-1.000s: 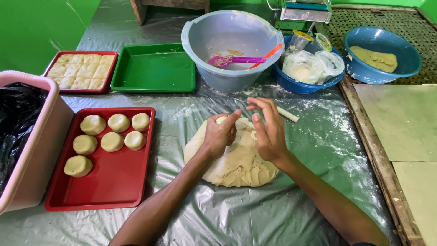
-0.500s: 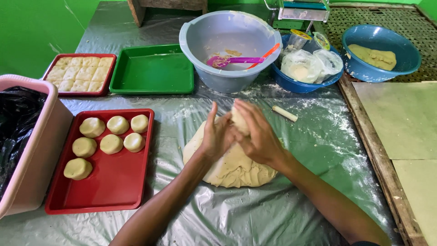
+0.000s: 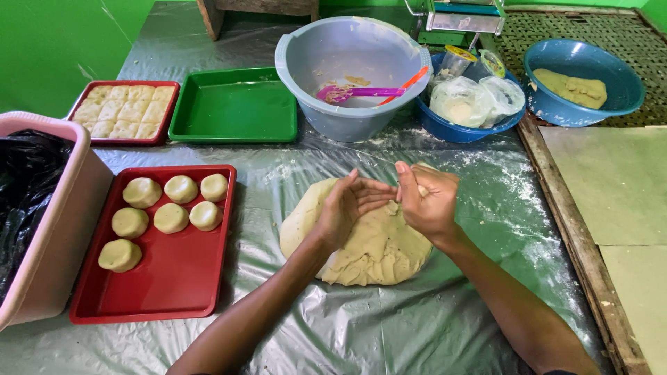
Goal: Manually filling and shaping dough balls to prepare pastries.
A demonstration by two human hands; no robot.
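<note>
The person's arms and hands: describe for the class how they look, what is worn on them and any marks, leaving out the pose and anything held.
Both forearms are bare as far as the bottom edge of the picture, with no sleeve in view. The left hand and the right hand wear no gloves; no ring, watch or bracelet shows. Both arms look slim, with long fingers. Whether flour or dough sticks to the hands is too fine to tell.

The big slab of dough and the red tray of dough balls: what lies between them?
Only bare, flour-dusted plastic sheet lies between the dough slab and the red tray, as the head view shows.
</note>
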